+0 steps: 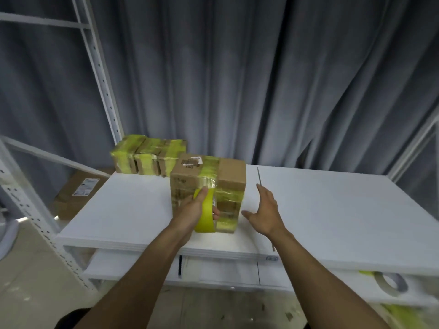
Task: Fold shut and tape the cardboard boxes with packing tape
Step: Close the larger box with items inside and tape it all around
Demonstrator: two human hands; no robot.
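Your left hand (193,210) has its grip around the tape roll (204,213) against the box (209,186); your right hand (264,213), spread wide, should steady the box's side while you pull the tape taut.

The print on the nearest box (190,162) and the label on the floor carton (86,186) are too blurred to read.

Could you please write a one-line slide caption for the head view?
Left hand presses yellow tape roll against cardboard box; right hand open beside it.
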